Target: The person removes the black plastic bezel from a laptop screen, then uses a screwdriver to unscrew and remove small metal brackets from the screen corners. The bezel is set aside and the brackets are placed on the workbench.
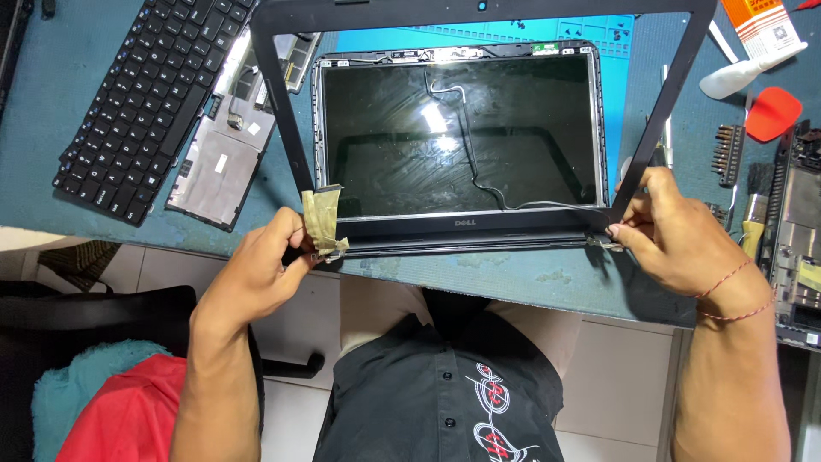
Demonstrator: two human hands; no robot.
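Pinching the bezel (282,111) at its two lower corners: left hand (265,261) closed on the taped corner, right hand (671,235) closed on the other, near the table's (513,278) front edge. Bezel tilted up off the screen (457,137). Judged light, thin, flexible plastic, prone to cracking; hold near corners, not mid-span. Screen glass fragile, loose cable across it. Blue table crowded: keyboard (137,94) at left, screwdriver bits (729,154) at right. Tiled floor below.

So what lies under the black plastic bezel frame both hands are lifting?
Under the black plastic bezel frame lies the glossy dark screen panel with a thin loose cable across it. The panel covers whatever is beneath it.
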